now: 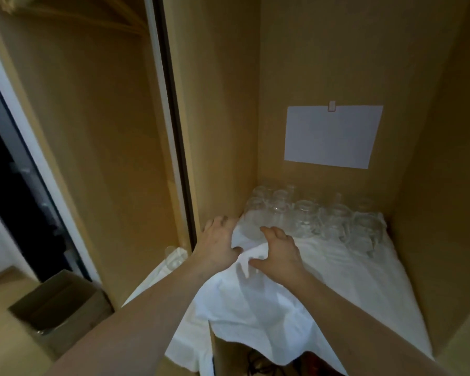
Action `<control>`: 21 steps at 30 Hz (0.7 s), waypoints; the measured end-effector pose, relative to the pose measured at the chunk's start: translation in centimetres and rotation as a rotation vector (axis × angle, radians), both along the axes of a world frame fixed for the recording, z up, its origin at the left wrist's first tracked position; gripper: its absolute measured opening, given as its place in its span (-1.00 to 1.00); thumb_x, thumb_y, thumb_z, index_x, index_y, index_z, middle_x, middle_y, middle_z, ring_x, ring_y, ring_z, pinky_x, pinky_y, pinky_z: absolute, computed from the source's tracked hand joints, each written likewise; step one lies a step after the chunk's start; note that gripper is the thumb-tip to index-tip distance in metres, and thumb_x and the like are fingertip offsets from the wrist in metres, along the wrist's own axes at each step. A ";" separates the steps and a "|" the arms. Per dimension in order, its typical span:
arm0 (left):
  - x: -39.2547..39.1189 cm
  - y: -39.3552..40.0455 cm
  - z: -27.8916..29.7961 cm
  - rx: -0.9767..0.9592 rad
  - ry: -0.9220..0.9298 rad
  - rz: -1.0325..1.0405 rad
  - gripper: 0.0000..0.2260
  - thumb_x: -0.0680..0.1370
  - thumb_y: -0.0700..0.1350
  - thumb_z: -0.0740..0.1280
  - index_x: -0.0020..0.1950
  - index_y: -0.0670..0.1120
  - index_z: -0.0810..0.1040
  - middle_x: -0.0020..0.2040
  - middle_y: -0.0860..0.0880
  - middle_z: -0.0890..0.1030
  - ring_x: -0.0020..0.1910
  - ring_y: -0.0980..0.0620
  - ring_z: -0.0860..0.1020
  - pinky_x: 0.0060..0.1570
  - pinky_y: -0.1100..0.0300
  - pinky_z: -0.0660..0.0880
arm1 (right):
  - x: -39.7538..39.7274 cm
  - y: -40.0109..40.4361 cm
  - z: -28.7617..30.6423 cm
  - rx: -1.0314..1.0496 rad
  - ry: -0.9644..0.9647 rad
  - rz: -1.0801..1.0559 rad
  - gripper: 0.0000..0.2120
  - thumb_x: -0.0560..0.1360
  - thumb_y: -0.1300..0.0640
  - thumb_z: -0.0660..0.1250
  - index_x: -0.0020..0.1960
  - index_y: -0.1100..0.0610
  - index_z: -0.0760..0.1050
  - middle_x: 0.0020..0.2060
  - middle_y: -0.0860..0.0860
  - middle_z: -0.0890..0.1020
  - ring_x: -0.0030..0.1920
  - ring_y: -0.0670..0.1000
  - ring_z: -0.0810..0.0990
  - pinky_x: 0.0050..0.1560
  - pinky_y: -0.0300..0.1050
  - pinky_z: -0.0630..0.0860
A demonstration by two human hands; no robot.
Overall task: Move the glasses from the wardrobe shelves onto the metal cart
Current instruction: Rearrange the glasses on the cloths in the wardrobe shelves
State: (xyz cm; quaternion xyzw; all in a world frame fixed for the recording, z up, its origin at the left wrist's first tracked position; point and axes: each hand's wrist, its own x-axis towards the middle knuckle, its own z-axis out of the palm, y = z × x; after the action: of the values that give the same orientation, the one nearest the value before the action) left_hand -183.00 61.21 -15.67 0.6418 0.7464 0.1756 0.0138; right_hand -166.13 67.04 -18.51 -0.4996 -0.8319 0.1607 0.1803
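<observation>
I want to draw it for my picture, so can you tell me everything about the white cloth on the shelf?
The white cloth looks like thin, soft fabric, plain with no pattern. It covers the wardrobe shelf and hangs crumpled over the front edge. It is wrinkled, bunched into a ridge between the two hands. The left hand rests on its left edge and the right hand presses on the folds. Clear glasses stand on it at the back. Another part spreads lower left, under one more glass.

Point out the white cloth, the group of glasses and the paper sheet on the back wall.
white cloth [323, 289], head view, bare flat stretch.
glasses [307, 218], head view, a middle glass's body.
paper sheet [331, 137], head view, its centre.
</observation>
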 end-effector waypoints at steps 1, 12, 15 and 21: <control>-0.5 -0.5 -0.1 -0.003 0.002 0.012 -0.38 0.54 0.08 0.42 0.55 0.04 0.27 0.48 -0.06 0.33 0.44 -0.14 0.30 0.37 -0.02 0.33 | -0.6 -0.3 -0.1 0.001 -0.004 0.010 -0.16 0.44 -0.20 0.47 0.58 -0.04 0.17 0.53 0.00 0.27 0.45 0.14 0.31 0.38 0.06 0.37; -10.2 -6.5 -2.5 -0.063 0.004 0.121 -0.36 0.54 0.08 0.42 0.57 0.04 0.25 0.50 -0.08 0.32 0.48 -0.15 0.27 0.38 -0.14 0.37 | -10.3 -5.1 -1.6 -0.051 0.018 0.143 -0.19 0.46 -0.19 0.46 0.58 0.00 0.19 0.51 0.00 0.34 0.46 0.13 0.31 0.41 0.05 0.35; -14.1 -7.9 -3.0 -0.093 0.024 0.139 -0.36 0.54 0.09 0.42 0.56 0.05 0.25 0.52 -0.07 0.29 0.49 -0.16 0.24 0.39 -0.18 0.36 | -13.9 -6.8 -2.3 -0.065 0.030 0.159 -0.23 0.43 -0.19 0.48 0.53 -0.03 0.26 0.43 0.01 0.43 0.39 0.14 0.39 0.34 0.06 0.42; -21.0 -9.9 -3.9 -0.107 0.041 0.158 -0.36 0.54 0.11 0.43 0.55 0.03 0.26 0.52 -0.09 0.29 0.49 -0.18 0.24 0.38 -0.17 0.37 | -21.0 -9.0 -3.1 -0.110 0.031 0.178 -0.23 0.44 -0.17 0.47 0.54 -0.02 0.24 0.38 0.01 0.47 0.36 0.10 0.44 0.29 -0.01 0.46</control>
State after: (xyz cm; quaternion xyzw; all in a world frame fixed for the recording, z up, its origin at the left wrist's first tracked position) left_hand -204.04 51.29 -19.56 0.5825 0.8032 0.1231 0.0188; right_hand -187.11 58.04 -21.63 -0.4301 -0.8602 0.2290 0.1503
